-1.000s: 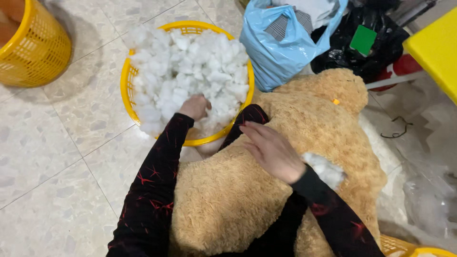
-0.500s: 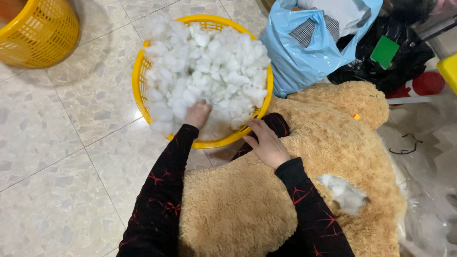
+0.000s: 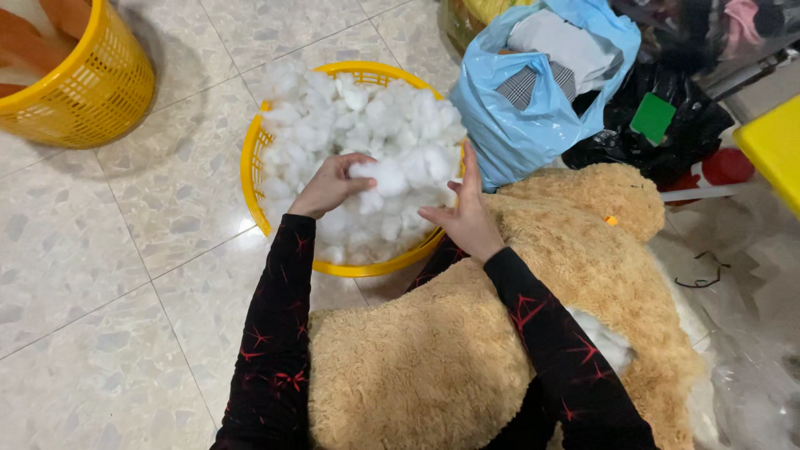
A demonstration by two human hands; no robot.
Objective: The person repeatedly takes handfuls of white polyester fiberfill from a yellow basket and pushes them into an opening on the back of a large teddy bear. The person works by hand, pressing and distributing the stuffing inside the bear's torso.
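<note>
While you kneel over the tiled floor, the head view shows a round yellow basket heaped with white stuffing straight ahead of you, and a tan plush bear lies across your lap, its seam open with a tuft of filling showing beside your right sleeve. Behind the bear sit a light blue plastic bag of cloth and a black bag with a green tag; a second yellow basket stands at the far left. Nothing blocks your reach into the near basket.

Your left hand has its fingers curled around a clump of stuffing, pinching it from the left. Your right hand is open, fingers straight and spread, palm turned toward the same clump, touching the pile at the basket's right rim.

Half a second ago your left hand was buried palm-down in the stuffing and your right rested on the bear; now both have come up to the clump.
</note>
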